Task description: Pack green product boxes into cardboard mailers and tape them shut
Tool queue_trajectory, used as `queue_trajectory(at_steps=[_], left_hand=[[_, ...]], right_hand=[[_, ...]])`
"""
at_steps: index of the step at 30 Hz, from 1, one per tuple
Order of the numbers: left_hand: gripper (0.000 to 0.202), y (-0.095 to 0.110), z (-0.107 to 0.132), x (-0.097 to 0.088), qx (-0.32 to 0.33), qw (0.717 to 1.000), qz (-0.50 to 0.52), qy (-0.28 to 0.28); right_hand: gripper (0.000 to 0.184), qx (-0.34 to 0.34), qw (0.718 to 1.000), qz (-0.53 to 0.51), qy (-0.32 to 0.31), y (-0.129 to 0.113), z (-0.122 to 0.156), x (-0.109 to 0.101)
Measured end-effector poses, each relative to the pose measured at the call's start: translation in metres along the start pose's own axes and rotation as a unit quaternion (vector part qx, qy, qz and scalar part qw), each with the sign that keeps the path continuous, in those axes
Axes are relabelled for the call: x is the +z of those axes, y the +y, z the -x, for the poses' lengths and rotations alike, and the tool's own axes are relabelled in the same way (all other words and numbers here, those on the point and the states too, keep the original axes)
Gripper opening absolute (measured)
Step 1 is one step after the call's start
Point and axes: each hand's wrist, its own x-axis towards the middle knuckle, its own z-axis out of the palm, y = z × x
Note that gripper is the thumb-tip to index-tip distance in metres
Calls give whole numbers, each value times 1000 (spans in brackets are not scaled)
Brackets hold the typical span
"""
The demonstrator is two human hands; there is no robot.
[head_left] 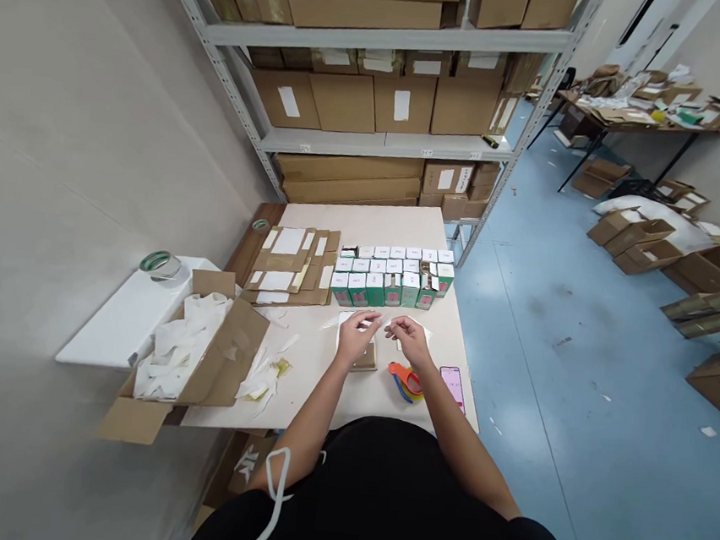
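My left hand (357, 336) and my right hand (409, 337) face each other over the table (306, 396), fingertips pinched and a small gap apart. Something thin and pale shows near the fingertips, too small to name. Under my left hand lies a small brown cardboard piece (367, 358), partly hidden, with white paper around it. Close to my right wrist is an orange-handled tool (406, 378) resting on blue and yellow rings. Just beyond both hands stand rows of small green and white boxes (374, 288).
Flattened cardboard (284, 261) with white labels lies left of the boxes. An open carton (224, 359) holds white scraps, with more paper scraps (263, 373) beside it. A phone (452, 386) lies at the right edge. Shelving (385, 143) with cartons rises behind; a tape roll (160, 264) sits left.
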Motion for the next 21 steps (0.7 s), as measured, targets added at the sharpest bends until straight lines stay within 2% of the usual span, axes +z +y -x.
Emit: queue_trajectory(at_steps=[2, 3, 11, 16, 21], left_hand=[[19, 7, 3, 0, 28, 998, 8, -50], [18, 10, 4, 1, 36, 998, 11, -57], [11, 17, 10, 0, 81, 997, -5, -12], [9, 18, 11, -1, 117, 992, -45, -18], [8, 19, 11, 0, 120, 992, -41, -15]], right_hand=[[23, -10, 1000, 1, -3, -1, 0, 1], [23, -14, 1000, 3, -5, -2, 0, 1], [31, -29, 999, 31, 3, -6, 5, 4], [29, -18, 1000, 22, 5, -11, 6, 6], [27, -26, 1000, 10, 6, -11, 5, 8]])
